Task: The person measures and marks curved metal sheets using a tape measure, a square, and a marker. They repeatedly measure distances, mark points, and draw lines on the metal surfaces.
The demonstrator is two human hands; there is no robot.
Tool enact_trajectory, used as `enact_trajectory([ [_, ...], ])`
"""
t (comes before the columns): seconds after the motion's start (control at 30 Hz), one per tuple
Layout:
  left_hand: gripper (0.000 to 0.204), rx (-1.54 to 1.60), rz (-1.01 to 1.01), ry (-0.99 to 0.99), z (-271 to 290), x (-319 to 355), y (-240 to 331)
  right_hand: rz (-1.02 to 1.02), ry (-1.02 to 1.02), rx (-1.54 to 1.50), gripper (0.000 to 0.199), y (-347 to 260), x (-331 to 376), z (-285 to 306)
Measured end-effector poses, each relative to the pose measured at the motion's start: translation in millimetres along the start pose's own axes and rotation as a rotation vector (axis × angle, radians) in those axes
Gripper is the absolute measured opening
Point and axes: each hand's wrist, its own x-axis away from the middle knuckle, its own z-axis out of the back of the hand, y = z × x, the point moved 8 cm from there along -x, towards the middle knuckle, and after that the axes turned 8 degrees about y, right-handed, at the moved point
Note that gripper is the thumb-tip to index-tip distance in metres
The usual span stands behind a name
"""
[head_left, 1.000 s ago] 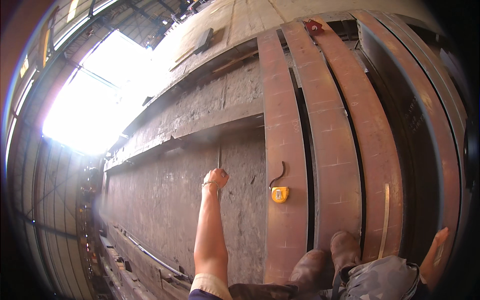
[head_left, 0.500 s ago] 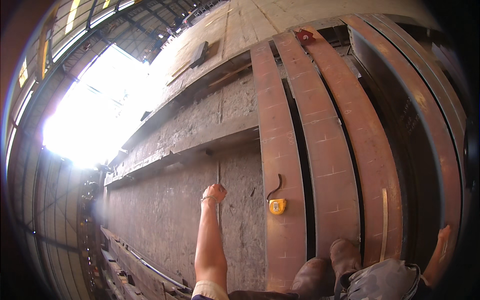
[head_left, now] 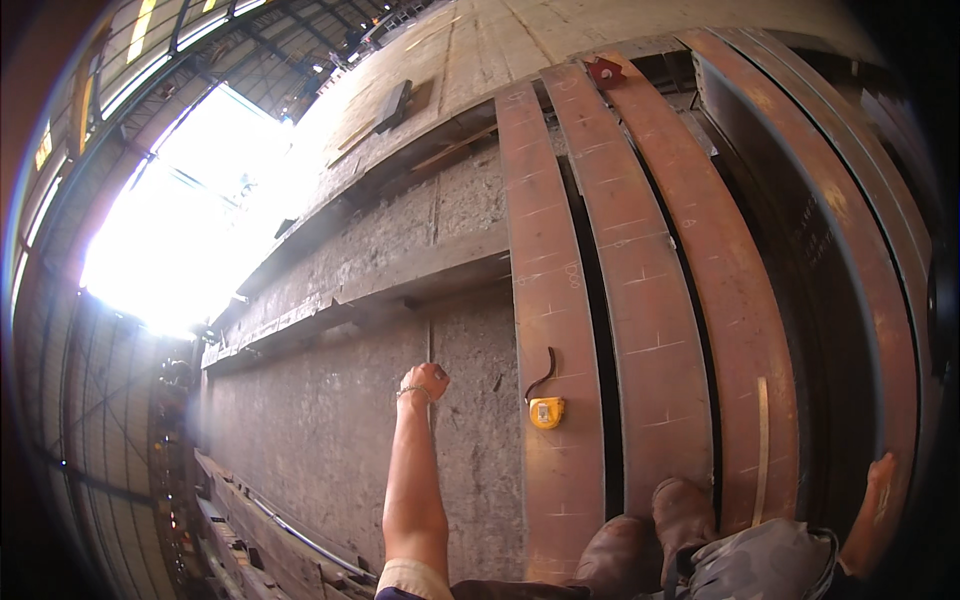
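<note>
The thing I watch most closely is the thin rod (head_left: 429, 345) that my left hand (head_left: 424, 381) grips at its lower end. It runs straight up from the fist across the grey plate (head_left: 330, 430), toward the step where a higher grey slab (head_left: 400, 250) begins. Whether it is a rod, a rule or a taut line, I cannot tell. The left hand is closed tight round it, with a thin band at the wrist and the forearm stretched out long from the lower edge.

Just to the right of that hand, on the nearest rust-brown steel strip (head_left: 545, 300), lies a yellow tape measure (head_left: 546, 412) with a dark curved strap (head_left: 541, 372) above it, apart from the fist but near. My boots (head_left: 650, 530) stand at the foot of that strip and the next one.

My right hand (head_left: 878, 500) is far off at the right edge, resting on the outermost curved strip (head_left: 850, 300); I cannot make out how far open it is or whether it holds anything.

To do this well, I judge the left wrist should stay low and steady so the rod lies flat on the plate, with weight kept over the boots.

A red piece (head_left: 605, 71) sits at the strips' far end.
</note>
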Motion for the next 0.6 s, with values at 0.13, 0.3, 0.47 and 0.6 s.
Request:
enact_trajectory([
  [0.13, 0.035, 0.003, 0.034, -0.003, 0.4, 0.6, -2.3, 0.002, -0.073, 0.088, 0.053, -16.6, 10.1, 17.8],
  [0.3, 0.036, -0.017, -0.003, 0.007, 3.1, 3.0, -2.9, -0.014, -0.078, 0.104, 0.056, -25.3, 7.3, 32.8],
  [0.47, 0.035, -0.007, 0.016, -0.016, 1.3, 4.1, -5.9, 0.1, -0.059, 0.091, 0.051, -29.8, -11.7, 20.8],
  [0.6, 0.035, -0.006, 0.011, -0.009, 3.4, 6.4, -4.6, -0.028, 0.048, 0.055, 0.048, -22.6, -24.6, 13.1],
])
